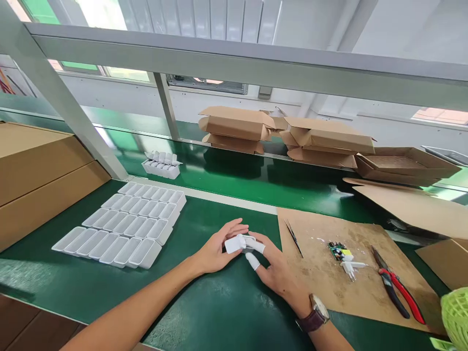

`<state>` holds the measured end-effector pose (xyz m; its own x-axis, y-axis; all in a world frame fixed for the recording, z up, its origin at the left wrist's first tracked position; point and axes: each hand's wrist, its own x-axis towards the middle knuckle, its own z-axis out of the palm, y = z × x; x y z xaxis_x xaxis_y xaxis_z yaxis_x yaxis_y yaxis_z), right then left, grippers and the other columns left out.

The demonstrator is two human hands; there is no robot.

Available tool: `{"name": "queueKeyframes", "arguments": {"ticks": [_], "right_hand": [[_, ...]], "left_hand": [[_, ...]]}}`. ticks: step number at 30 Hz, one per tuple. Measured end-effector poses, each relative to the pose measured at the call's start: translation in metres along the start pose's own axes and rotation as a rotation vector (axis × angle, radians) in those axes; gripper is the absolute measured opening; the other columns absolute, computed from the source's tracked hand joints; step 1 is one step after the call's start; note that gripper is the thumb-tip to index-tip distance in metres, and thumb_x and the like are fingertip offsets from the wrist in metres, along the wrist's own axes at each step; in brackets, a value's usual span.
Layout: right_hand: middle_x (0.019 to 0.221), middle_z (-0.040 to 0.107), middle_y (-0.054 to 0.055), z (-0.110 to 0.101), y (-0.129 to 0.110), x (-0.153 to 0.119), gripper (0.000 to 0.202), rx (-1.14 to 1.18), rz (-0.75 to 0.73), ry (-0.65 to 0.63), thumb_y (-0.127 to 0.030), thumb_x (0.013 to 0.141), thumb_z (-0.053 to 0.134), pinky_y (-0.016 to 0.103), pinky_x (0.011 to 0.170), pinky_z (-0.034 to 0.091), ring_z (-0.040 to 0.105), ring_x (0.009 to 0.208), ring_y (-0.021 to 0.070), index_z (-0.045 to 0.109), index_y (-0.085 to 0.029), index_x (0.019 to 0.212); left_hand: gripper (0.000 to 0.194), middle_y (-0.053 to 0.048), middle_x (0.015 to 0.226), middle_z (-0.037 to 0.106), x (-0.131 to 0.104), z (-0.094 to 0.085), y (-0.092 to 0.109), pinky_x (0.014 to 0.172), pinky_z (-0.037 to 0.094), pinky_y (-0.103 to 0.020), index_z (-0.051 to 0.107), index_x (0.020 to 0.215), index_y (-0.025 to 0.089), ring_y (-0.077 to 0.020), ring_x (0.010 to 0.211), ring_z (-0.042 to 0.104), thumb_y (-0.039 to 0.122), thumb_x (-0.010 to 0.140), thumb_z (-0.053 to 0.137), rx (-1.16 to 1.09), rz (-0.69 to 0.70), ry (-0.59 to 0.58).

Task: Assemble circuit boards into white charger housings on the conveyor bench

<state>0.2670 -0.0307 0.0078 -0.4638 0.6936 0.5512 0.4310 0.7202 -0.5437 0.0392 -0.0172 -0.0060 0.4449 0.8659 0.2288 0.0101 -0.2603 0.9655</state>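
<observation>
A small white plastic housing point(234, 244) is held above the green table, between my two hands. My left hand point(214, 252) closes on it from the left with thumb and fingers. From the right, my right hand point(278, 273) grips its other end, with white finger cots on the thumb and index finger. Part of the housing is hidden behind the fingers. To the left, rows of similar white open housings point(126, 218) lie side by side. On a brown cardboard sheet point(307, 287) at the right is a small circuit board point(338, 251) with white parts point(351, 268) beside it.
Tweezers point(293, 237) and red-handled pliers point(397, 285) lie on the cardboard. A small group of white parts point(162, 164) stands farther back. Cardboard boxes point(237, 124) line the rear, with larger cartons point(44, 170) at left. A metal frame bar point(234, 61) crosses above.
</observation>
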Motion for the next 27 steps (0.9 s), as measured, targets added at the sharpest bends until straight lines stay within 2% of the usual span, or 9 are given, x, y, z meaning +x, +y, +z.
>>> {"name": "queueKeyframes", "arguments": {"ticks": [2,5,9,13,16,19,21,24,27], "right_hand": [[0.132,0.066,0.009,0.005,0.004,-0.001,0.049,-0.017,-0.030,-0.034,-0.012,0.098,0.053,0.040,0.099,0.062,0.068,0.118,0.0234,0.056,-0.031,0.142],[0.127,0.067,0.010,0.008,0.005,-0.001,0.051,-0.073,-0.083,0.015,-0.009,0.097,0.053,0.037,0.090,0.065,0.072,0.108,0.0227,0.057,-0.032,0.142],[0.126,0.065,0.010,0.006,0.001,0.001,0.049,-0.040,-0.084,0.094,-0.007,0.097,0.055,0.037,0.091,0.064,0.071,0.108,0.0214,0.057,-0.032,0.138],[0.118,0.066,0.011,0.008,-0.002,0.000,0.040,-0.022,-0.032,-0.006,-0.005,0.094,0.053,0.037,0.085,0.065,0.070,0.102,0.0225,0.064,-0.027,0.126],[0.120,0.066,0.012,0.012,-0.002,-0.002,0.038,-0.019,-0.006,-0.018,-0.006,0.095,0.052,0.040,0.086,0.064,0.070,0.104,0.0241,0.064,-0.025,0.126],[0.124,0.065,0.013,0.015,0.000,-0.005,0.043,-0.041,-0.024,0.004,-0.009,0.098,0.052,0.041,0.091,0.064,0.069,0.110,0.0246,0.057,-0.026,0.136],[0.124,0.066,0.013,0.015,0.001,-0.006,0.044,-0.066,-0.033,0.014,-0.011,0.099,0.053,0.040,0.092,0.064,0.069,0.112,0.0246,0.052,-0.025,0.140],[0.121,0.067,0.013,0.014,0.000,-0.007,0.040,-0.095,-0.045,-0.002,-0.009,0.098,0.051,0.040,0.090,0.064,0.069,0.109,0.0247,0.054,-0.023,0.135],[0.120,0.067,0.015,0.014,-0.002,-0.006,0.038,-0.138,-0.046,-0.010,-0.008,0.096,0.050,0.040,0.085,0.065,0.070,0.105,0.0261,0.053,-0.021,0.132]], "left_hand": [[0.069,-0.014,0.154,0.054,-0.001,-0.001,0.003,0.120,0.042,-0.051,0.034,0.156,0.030,-0.0290,0.145,0.051,0.027,0.095,0.067,-0.052,-0.008,0.009],[0.074,-0.015,0.153,0.055,-0.003,-0.001,0.006,0.120,0.042,-0.052,0.030,0.158,0.030,-0.0288,0.141,0.054,0.030,0.095,0.069,-0.038,-0.003,0.044],[0.088,-0.016,0.151,0.056,-0.005,0.000,0.005,0.116,0.045,-0.051,0.027,0.159,0.031,-0.0300,0.137,0.057,0.032,0.088,0.078,0.017,0.045,0.111],[0.089,-0.012,0.139,0.064,-0.003,0.002,0.004,0.114,0.046,-0.047,0.030,0.157,0.030,-0.0262,0.127,0.062,0.029,0.084,0.082,0.129,0.161,0.187],[0.070,-0.008,0.123,0.067,0.000,0.002,0.005,0.105,0.053,-0.041,0.044,0.146,0.028,-0.0210,0.111,0.067,0.026,0.085,0.080,0.201,0.195,0.250],[0.038,-0.007,0.112,0.064,0.002,0.000,0.005,0.093,0.057,-0.036,0.061,0.120,0.024,-0.0187,0.100,0.067,0.024,0.086,0.077,0.271,0.219,0.295],[0.021,-0.007,0.107,0.062,0.003,-0.002,0.004,0.090,0.058,-0.036,0.064,0.106,0.022,-0.0194,0.099,0.066,0.022,0.088,0.075,0.307,0.257,0.300],[0.011,-0.007,0.106,0.059,0.002,-0.003,0.003,0.090,0.060,-0.039,0.062,0.094,0.021,-0.0207,0.101,0.069,0.020,0.090,0.072,0.291,0.276,0.258],[0.013,-0.007,0.108,0.058,0.002,-0.002,0.004,0.089,0.061,-0.039,0.057,0.090,0.021,-0.0218,0.104,0.071,0.019,0.092,0.070,0.219,0.225,0.200]]}}
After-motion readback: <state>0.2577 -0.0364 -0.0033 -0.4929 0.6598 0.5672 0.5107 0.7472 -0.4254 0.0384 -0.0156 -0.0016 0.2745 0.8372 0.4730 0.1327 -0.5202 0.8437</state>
